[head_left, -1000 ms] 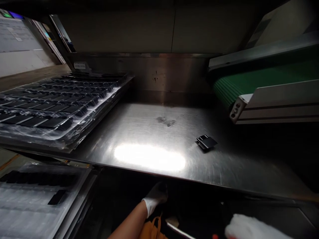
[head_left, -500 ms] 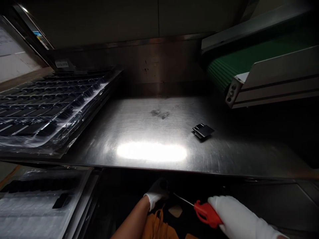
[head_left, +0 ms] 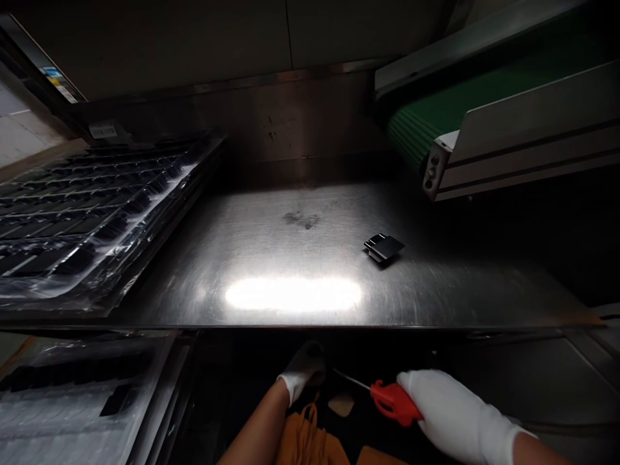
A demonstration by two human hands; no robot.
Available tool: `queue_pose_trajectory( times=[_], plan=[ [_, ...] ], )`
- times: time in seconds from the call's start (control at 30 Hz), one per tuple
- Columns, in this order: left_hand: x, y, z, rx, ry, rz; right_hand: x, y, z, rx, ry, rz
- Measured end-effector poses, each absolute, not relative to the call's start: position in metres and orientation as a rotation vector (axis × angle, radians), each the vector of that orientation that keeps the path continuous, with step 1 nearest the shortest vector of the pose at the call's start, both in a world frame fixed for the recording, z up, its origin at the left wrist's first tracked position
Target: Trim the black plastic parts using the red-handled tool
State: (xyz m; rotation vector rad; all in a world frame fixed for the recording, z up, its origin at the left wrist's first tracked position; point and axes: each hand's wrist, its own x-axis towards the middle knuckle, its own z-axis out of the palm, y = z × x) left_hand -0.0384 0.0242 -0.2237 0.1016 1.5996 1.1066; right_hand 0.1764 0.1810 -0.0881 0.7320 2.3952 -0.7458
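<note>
My right hand (head_left: 453,413), in a white glove, is closed around the red handle of a screwdriver (head_left: 387,400), down below the front edge of the table (head_left: 436,290). Its thin shaft runs up and left toward my left hand (head_left: 303,374), and the tip is lost in the dark just beside that glove. My left hand is also gloved and sits under the table edge. Its fingers are turned away into shadow, so I cannot tell whether they are open or gripping anything. Something orange (head_left: 305,439) lies by my left forearm, too dim to name.

On the steel table a small black part (head_left: 383,247) lies alone, right of the middle, well apart from both hands. A stack of clear trays (head_left: 87,219) with dark parts in them fills the left side, cut off at the frame edge. A lower tray (head_left: 72,394) shows at bottom left, mostly blurred. At upper right a green conveyor (head_left: 436,123) ends above the table, its far length out of view.
</note>
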Motion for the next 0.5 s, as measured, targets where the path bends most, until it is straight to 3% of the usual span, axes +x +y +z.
queue_pose_trajectory(
  times=[0.5],
  plan=[
    [-0.0474,0.0261,-0.2218,-0.059,1.457,1.165,0.1722,0.1764,-0.0957,0.701,2.401,-0.760]
  ],
)
